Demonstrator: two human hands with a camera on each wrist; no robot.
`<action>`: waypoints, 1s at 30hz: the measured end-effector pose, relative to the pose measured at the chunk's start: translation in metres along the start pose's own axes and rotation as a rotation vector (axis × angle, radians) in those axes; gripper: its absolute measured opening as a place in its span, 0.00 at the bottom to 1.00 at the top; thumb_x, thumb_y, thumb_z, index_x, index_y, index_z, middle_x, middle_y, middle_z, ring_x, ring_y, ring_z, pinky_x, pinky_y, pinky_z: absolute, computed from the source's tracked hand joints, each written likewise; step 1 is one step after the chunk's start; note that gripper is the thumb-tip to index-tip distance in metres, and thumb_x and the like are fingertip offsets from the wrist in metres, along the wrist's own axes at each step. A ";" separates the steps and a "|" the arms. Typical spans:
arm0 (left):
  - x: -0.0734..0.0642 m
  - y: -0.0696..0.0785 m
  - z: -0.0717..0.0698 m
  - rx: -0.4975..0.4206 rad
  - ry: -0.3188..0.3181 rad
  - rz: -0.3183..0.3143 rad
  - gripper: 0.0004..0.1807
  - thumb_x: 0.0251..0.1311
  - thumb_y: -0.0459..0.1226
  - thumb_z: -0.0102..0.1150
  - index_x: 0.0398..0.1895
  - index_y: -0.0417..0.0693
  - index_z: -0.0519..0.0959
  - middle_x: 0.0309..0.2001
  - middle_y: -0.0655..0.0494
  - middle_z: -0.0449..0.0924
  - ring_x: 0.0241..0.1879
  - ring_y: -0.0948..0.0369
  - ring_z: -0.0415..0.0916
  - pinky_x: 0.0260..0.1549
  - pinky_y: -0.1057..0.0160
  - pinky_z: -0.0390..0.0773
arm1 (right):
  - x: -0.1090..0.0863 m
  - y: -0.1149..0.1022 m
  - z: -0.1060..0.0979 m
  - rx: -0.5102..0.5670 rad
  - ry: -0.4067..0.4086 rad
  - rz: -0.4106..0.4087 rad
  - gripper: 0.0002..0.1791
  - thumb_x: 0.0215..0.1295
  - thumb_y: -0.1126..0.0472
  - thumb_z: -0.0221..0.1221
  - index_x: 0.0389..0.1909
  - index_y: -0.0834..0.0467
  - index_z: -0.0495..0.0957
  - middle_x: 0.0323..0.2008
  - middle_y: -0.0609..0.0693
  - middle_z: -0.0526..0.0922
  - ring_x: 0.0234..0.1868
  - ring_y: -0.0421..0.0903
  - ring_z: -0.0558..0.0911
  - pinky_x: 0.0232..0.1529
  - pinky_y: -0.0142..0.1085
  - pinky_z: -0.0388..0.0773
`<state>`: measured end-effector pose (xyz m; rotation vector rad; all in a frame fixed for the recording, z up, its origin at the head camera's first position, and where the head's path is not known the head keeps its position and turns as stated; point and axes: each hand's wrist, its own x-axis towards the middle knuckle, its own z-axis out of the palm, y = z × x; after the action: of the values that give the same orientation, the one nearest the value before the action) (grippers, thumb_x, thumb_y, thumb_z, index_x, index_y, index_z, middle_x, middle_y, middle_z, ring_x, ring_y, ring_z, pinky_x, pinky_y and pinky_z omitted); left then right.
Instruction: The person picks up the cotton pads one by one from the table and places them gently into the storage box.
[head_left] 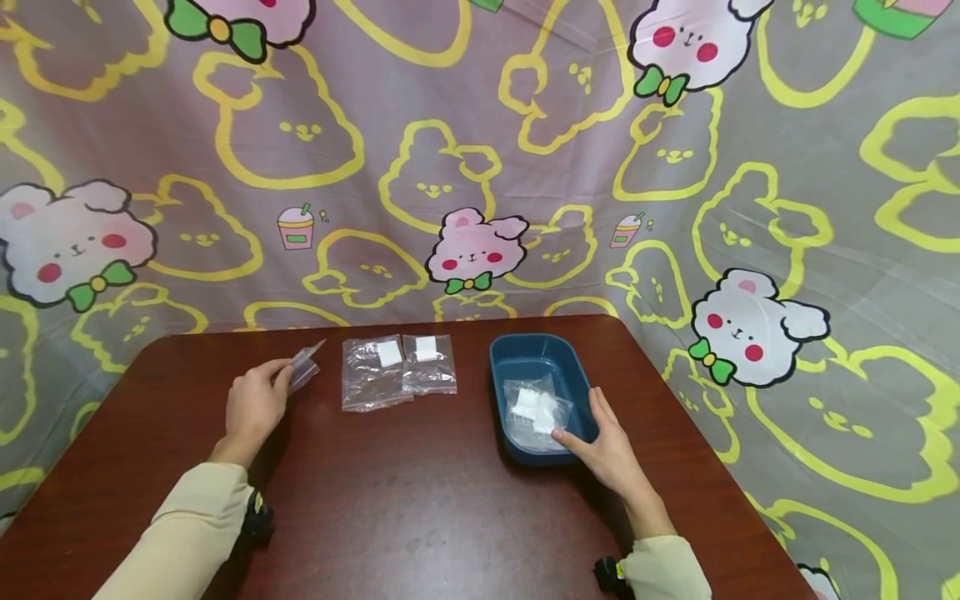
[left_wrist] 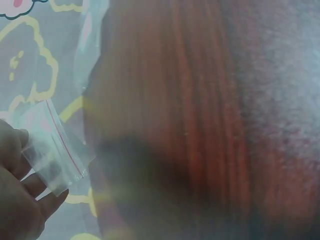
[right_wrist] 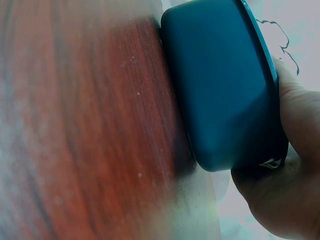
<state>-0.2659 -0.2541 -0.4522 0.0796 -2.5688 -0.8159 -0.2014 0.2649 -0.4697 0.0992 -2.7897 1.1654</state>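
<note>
A small clear zip bag (head_left: 303, 369) is pinched in my left hand (head_left: 257, 402), above the table's left side. The left wrist view shows the same zip bag (left_wrist: 55, 150) with a red line along its seal. My right hand (head_left: 611, 450) grips the near right corner of a dark blue plastic bin (head_left: 497, 400), its thumb over the rim and its fingers along the outer side. Inside that bin lie clear bags with white pieces (head_left: 534, 408). In the right wrist view the bin's outer wall (right_wrist: 220, 85) hides what it holds.
Two flat clear zip bags, a left one (head_left: 367, 383) and a right one (head_left: 435, 377), lie between my left hand and the bin, each with a white piece. Patterned cloth (head_left: 360, 283) hangs behind the brown table (head_left: 412, 500) and along its right side.
</note>
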 end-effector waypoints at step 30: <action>0.019 0.046 -0.043 -0.159 0.204 -0.008 0.16 0.65 0.44 0.51 0.46 0.44 0.81 0.41 0.43 0.82 0.42 0.42 0.77 0.43 0.44 0.70 | 0.001 0.000 -0.001 -0.005 0.008 0.003 0.61 0.47 0.32 0.62 0.72 0.59 0.42 0.72 0.57 0.42 0.71 0.56 0.45 0.64 0.57 0.51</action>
<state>-0.2606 -0.2430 -0.3876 0.1185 -2.3076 -0.9596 -0.2021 0.2655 -0.4694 0.0899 -2.7873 1.1562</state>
